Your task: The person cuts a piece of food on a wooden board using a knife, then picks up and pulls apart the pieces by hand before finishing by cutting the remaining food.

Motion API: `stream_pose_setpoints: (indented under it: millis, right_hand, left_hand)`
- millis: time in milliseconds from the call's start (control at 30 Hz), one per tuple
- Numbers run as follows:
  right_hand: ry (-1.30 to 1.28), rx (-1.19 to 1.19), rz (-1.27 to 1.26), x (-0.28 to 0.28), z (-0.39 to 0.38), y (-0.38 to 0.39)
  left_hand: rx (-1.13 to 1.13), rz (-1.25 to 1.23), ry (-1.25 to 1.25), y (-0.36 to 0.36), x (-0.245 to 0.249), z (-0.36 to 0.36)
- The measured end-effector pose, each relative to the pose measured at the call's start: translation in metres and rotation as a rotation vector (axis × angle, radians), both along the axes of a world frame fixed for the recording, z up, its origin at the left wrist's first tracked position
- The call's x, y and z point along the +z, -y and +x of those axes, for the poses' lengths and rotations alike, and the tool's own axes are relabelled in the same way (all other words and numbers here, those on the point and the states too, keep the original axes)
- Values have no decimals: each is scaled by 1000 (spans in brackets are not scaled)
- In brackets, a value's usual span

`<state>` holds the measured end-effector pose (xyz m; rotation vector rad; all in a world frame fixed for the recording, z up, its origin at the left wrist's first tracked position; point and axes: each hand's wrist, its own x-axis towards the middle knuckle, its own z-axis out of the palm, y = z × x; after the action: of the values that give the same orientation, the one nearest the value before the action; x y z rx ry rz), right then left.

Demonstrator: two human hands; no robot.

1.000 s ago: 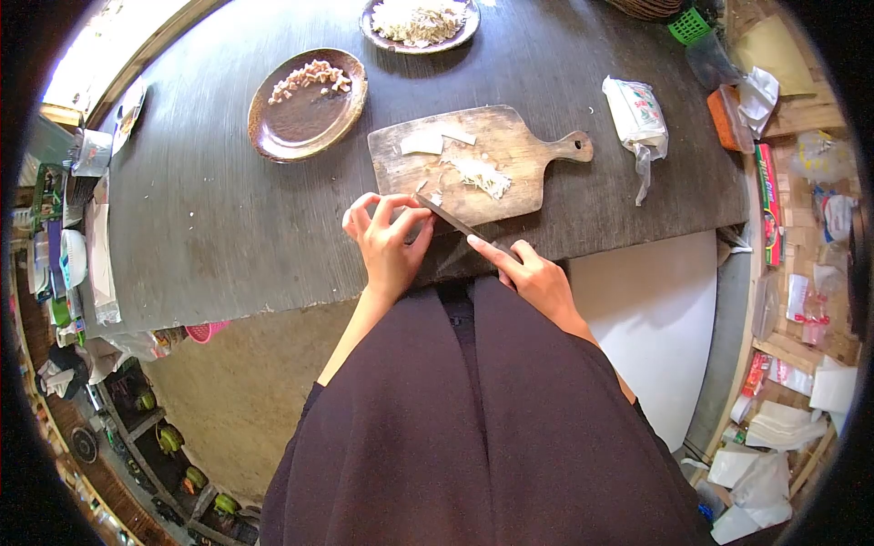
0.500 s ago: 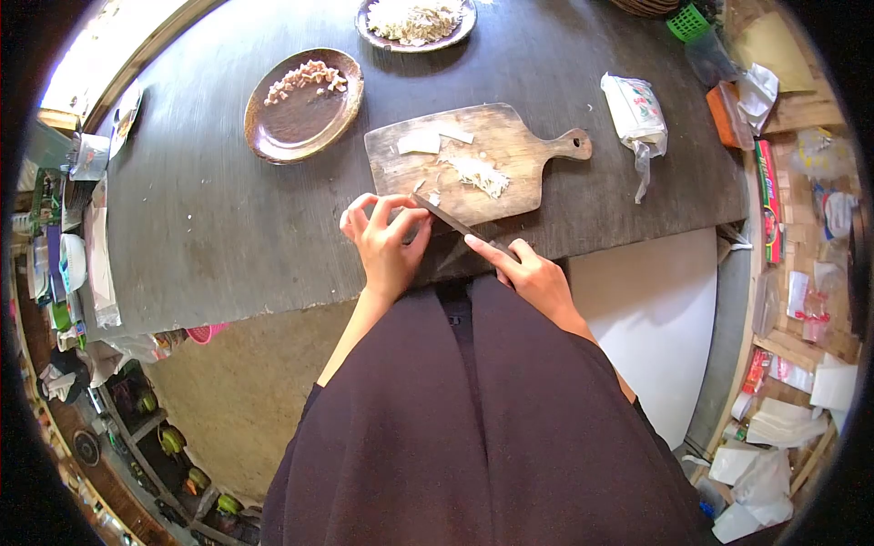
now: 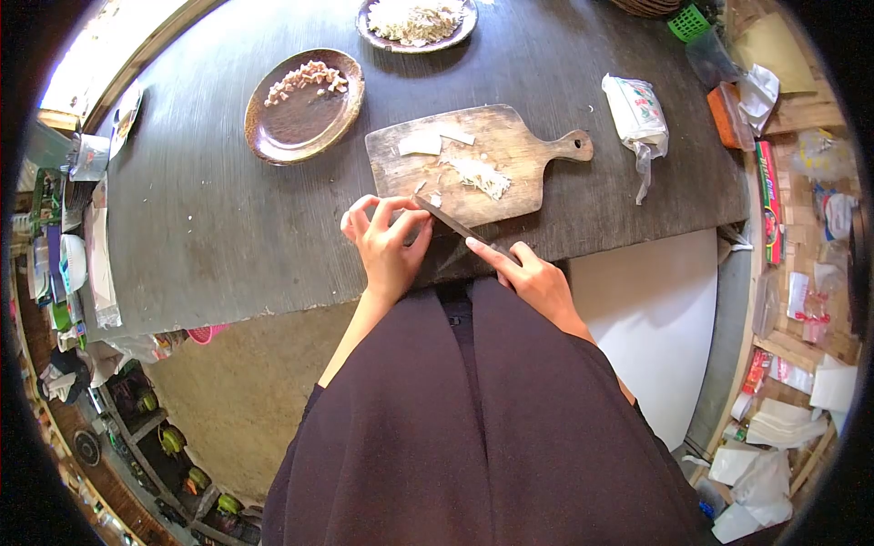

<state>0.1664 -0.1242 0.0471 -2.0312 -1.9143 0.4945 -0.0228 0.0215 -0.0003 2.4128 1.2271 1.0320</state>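
**One knife, two hands, at the near edge of the table**

One dark wooden table (image 3: 228, 227) fills the upper half of the view. On it lies one wooden cutting board (image 3: 519, 187), its handle with a hole pointing to the person's right. Two round brown plates stand beyond it. The nearer plate (image 3: 296, 132) is left of the board and holds a small heap of pale brown bits. The far plate (image 3: 452, 41), at the top edge, is piled with white shreds. One wrapped packet (image 3: 637, 109) lies to the right of the board, apart from it.

The right hand (image 3: 537, 282) is closed around the handle of the one knife (image 3: 451, 223), with the forefinger stretched along the back of the blade. The left hand (image 3: 387, 246) has its fingers curled, and the thumb and fingertips pinch the blade near its tip. The knife lies slantwise between the two hands, just over the board's near edge.

On the board are two flat white slices (image 3: 421, 143) side by side near the far edge, and one small pile of white shreds (image 3: 481, 173) in the middle.
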Motion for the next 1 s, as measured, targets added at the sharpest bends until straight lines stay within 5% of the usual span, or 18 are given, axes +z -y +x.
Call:
stream_pose_setpoints:
  millis: [1000]
  right_hand:
    - [-34,-14,-12,3,-3,3]
  left_hand:
    - [9,8,2,1,-1,-1]
